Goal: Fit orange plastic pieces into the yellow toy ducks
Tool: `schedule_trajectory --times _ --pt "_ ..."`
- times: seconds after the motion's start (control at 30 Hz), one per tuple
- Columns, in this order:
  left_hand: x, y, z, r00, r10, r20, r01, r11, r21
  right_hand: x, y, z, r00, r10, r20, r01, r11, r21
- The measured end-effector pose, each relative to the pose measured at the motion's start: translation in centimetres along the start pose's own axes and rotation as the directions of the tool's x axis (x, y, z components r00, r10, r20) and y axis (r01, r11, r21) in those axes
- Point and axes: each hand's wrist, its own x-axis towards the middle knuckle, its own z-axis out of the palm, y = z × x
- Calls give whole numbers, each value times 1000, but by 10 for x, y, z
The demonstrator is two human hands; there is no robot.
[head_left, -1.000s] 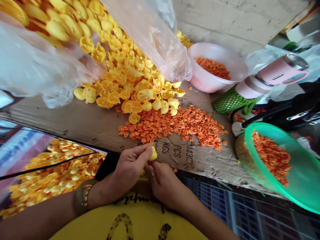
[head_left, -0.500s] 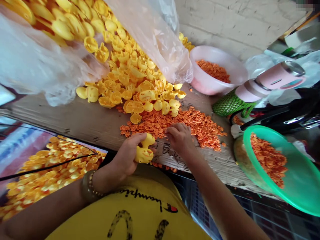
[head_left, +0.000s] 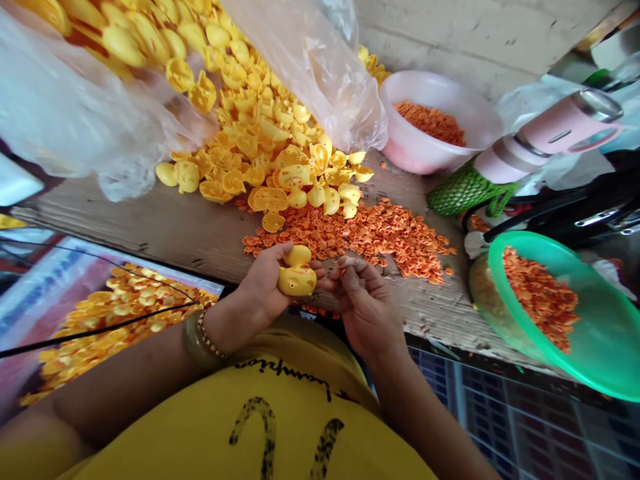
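My left hand (head_left: 259,285) is closed around a yellow plastic duck piece (head_left: 297,281), its rounded outer side up, with the fingers partly hidden beneath. Close beside it, my right hand (head_left: 369,305) pinches a small orange plastic piece (head_left: 343,271) between thumb and fingers, mostly covered by them. Fingertips of the two hands nearly meet. Just beyond them lies a spread pile of small orange pieces (head_left: 400,241) on the cardboard-covered table (head_left: 165,230). Behind that is a heap of yellow duck shells (head_left: 267,197), spilling out between sheets of clear plastic bag (head_left: 320,87).
A pink bowl (head_left: 400,143) and a tilted green bowl (head_left: 605,333) hold more orange pieces. Between them leans a pink tumbler (head_left: 545,137) in a green net sleeve (head_left: 450,190). Below the table's left edge, yellow pieces (head_left: 125,320) fill a container, crossed by a black cord (head_left: 95,331).
My right hand has come back from the orange pile to beside my left hand, with an orange piece pinched in it. The duck piece has turned in my left hand.
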Motion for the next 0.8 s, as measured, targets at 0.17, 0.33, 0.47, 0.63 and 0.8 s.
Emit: schedule_trajectory --times 0.17,0.33,0.47,0.63,0.8 --pt "2 -7 -2 1000 5 23 -4 999 -47 -2 8 8 992 -110 -60 103 990 -99" --pt "1 -11 -2 999 45 23 -44 997 -63 -4 11 9 976 -182 -116 164 975 -152" --pt "0 -14 2 996 90 0 -90 996 -3 -3 12 11 969 -228 -99 201 953 -228" --pt "0 -15 7 996 90 -22 -89 996 18 -2 20 10 960 -271 -64 239 919 -313" --pt "4 -13 7 996 78 -48 -77 997 9 0 32 -2 871 -490 40 424 708 -565"
